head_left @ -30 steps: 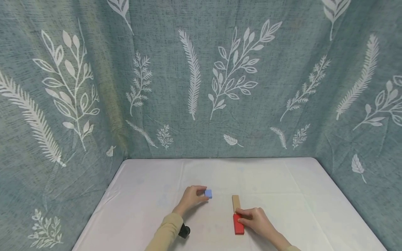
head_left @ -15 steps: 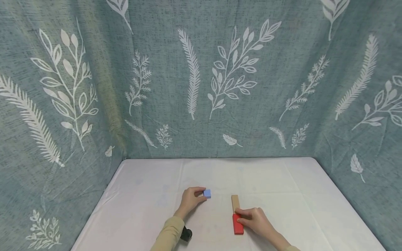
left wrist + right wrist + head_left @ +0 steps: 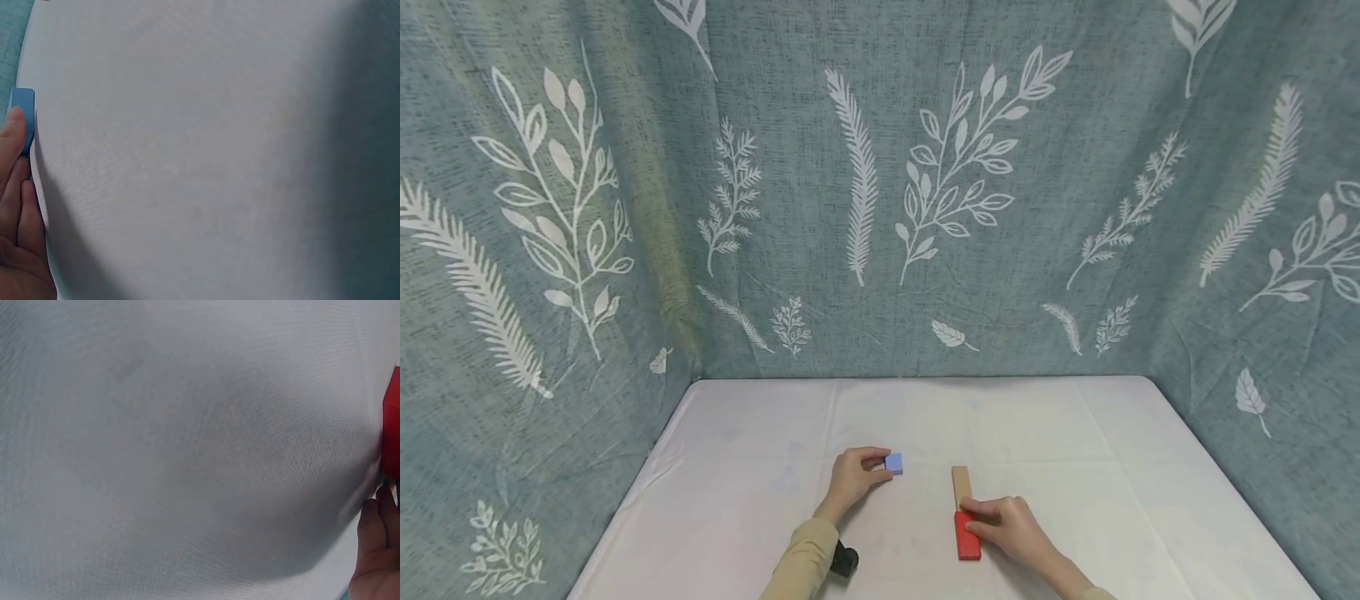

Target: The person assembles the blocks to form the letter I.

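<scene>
A small blue block [image 3: 893, 464] is on the white table left of centre. My left hand [image 3: 852, 481] pinches it from the left, between thumb and fingers. The left wrist view has the blue block [image 3: 24, 115] at its left edge, with the thumb against it. To the right, a red rectangular block [image 3: 967, 542] lies lengthwise, and my right hand [image 3: 1015, 529] grips its far part from the right side. A slim tan wooden block [image 3: 961, 486] extends from the red block's far end. Part of the red block [image 3: 392, 431] shows at the right wrist view's edge.
A white cloth covers the table [image 3: 1075, 467]. Green-blue curtains [image 3: 805, 208] with white leaf patterns stand behind it and along both sides. A black wrist device [image 3: 845, 559] sits by the left sleeve.
The left hand and the blue block have shifted very slightly left in the head view, along with a small shift of the whole scene. The right hand keeps its grip on the red block.
</scene>
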Action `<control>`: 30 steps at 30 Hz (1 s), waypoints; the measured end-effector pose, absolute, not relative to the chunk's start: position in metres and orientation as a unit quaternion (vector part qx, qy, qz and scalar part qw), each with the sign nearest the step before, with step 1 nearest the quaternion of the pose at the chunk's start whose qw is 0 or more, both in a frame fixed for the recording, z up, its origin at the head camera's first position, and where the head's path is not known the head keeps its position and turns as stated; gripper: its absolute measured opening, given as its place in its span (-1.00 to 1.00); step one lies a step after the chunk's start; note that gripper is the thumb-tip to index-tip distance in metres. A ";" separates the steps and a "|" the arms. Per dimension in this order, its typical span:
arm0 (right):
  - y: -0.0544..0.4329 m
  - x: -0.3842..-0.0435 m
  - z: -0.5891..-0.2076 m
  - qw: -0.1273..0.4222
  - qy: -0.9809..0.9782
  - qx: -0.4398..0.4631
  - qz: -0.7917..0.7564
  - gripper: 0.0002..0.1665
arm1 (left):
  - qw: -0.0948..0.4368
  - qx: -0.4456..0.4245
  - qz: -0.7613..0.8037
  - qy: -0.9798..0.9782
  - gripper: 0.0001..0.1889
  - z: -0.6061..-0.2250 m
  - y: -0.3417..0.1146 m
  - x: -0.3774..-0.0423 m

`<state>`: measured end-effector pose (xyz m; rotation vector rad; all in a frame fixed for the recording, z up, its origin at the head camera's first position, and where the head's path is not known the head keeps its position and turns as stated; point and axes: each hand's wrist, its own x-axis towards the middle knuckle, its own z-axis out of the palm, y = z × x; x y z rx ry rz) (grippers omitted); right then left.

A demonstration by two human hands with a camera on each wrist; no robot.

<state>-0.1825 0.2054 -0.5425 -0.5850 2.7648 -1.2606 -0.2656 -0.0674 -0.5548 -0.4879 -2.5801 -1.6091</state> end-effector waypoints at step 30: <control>0.206 -0.184 -0.542 0.046 0.889 -0.187 -0.415 -0.55 | -0.003 -0.152 -0.522 -0.839 -0.67 -0.544 -0.071 -0.265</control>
